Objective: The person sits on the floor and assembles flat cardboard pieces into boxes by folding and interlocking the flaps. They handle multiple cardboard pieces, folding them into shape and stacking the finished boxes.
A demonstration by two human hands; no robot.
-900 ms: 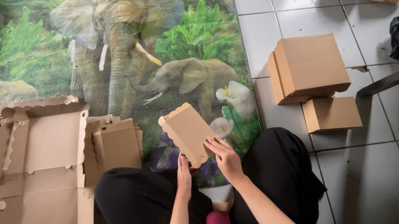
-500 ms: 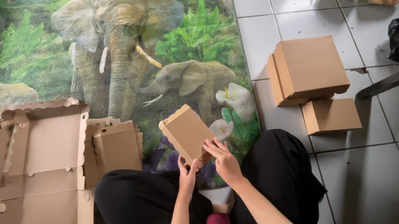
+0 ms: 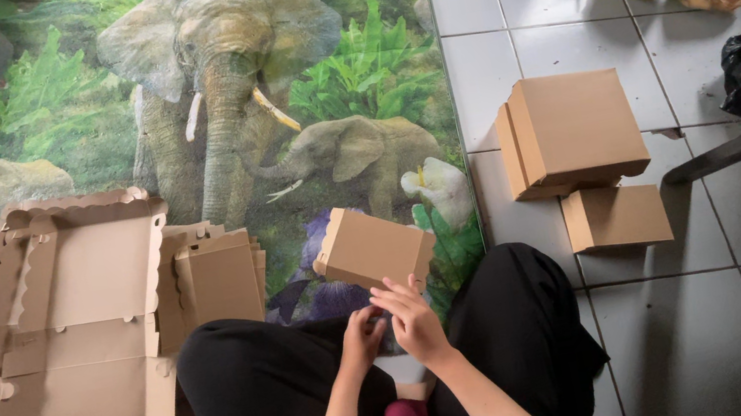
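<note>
Tiled floor, elephant-print mat [image 3: 202, 116] along left edge. Left hand [image 3: 359, 334] and right hand [image 3: 413, 317] pinch small cardboard box [image 3: 376, 250], now lowered toward lap, tilted. Flat cardboard sheets [image 3: 65, 374] lie left; finished boxes [image 3: 576, 133] right.

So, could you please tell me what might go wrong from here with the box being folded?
The small cardboard box is held only at its near edge by the left hand and right hand, so it might slip or crease. The unfolded flat cartons lie close by the knee and could be crushed.
</note>
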